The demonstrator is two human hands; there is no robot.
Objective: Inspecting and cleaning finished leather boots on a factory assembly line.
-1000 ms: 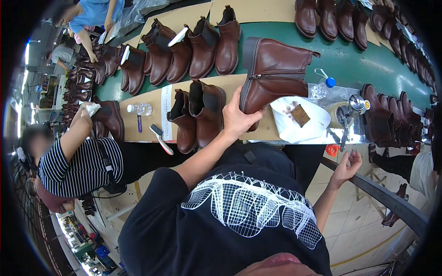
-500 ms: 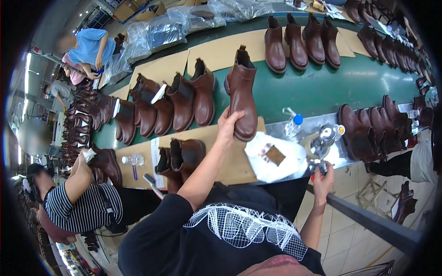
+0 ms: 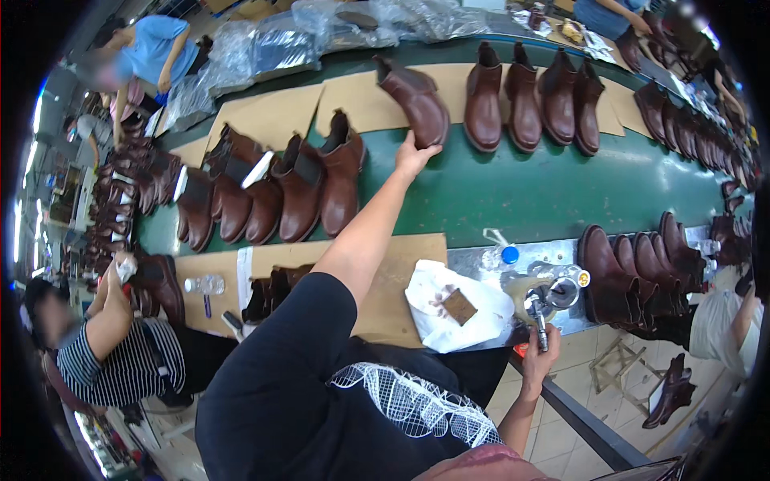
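Observation:
My left hand reaches far across the green table, fingers closed round the toe of a brown ankle boot. The boot tilts, its shaft pointing away and to the left, over the far cardboard strip; I cannot tell whether it touches it. To its right stand several matching boots. Low on the right, my right hand closes at the lower end of a metal spray gun, beside the table's near edge. Left of the gun lies a brown block on a white cloth.
More boots stand left on the green table, others right. Near me are cardboard, a clear bottle and a blue cap. A co-worker in stripes sits left. A dark bar runs low right.
My left hand has carried the boot away from me to the far cardboard, tipping its shaft leftward. My right hand has moved slightly lower, staying at the spray gun.

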